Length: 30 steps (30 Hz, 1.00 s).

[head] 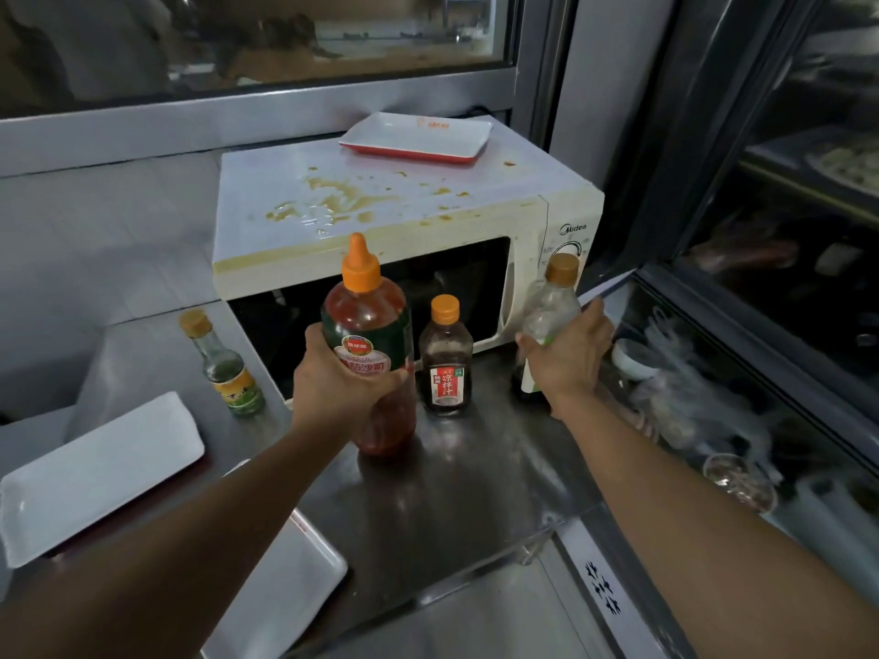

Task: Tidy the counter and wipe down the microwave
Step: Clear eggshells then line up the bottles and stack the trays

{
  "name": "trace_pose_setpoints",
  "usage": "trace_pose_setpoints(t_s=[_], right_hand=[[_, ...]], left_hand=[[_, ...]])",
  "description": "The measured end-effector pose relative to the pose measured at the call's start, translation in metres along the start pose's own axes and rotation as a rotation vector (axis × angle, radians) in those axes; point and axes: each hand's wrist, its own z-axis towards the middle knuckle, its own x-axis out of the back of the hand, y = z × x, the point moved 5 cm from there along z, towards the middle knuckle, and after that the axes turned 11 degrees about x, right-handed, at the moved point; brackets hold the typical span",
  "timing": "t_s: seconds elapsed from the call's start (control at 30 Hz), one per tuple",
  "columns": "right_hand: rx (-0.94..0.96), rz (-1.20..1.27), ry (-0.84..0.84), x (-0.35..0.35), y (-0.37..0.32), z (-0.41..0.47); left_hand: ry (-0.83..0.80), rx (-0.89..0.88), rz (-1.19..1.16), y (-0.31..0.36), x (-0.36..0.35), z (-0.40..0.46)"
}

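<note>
left hand (333, 387) grips ketchup bottle (368, 344) upright; right hand (568, 356) grips clear bottle (547, 316), upright.

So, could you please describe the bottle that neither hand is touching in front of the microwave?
Start at the white microwave. On the steel counter before its door stands the small dark bottle, between the two held ones. Its red-and-white label and short orange cap set it apart.

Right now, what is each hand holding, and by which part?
Left hand grips the red sauce bottle around its labelled middle. Right hand grips the clear bottle around its lower body.
</note>
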Motion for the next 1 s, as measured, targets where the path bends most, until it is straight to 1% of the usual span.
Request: trace_pose_setpoints(t_s=[0.3, 0.53, 0.8, 1.0], right_hand=[[0.019, 0.071, 0.040, -0.008, 0.004, 0.007], [0.074, 0.057, 0.031, 0.009, -0.014, -0.002], [0.112, 0.027, 0.006, 0.045, -0.066, -0.039], [0.148, 0.016, 0.003, 0.065, -0.125, -0.088]], left_hand=[[0.001, 0.044, 0.002, -0.007, 0.003, 0.002], [0.012, 0.033, -0.037, -0.003, 0.021, -0.011], [0.015, -0.003, -0.074, 0.013, 0.080, -0.041], [0.032, -0.002, -0.133, 0.015, 0.152, -0.072]])
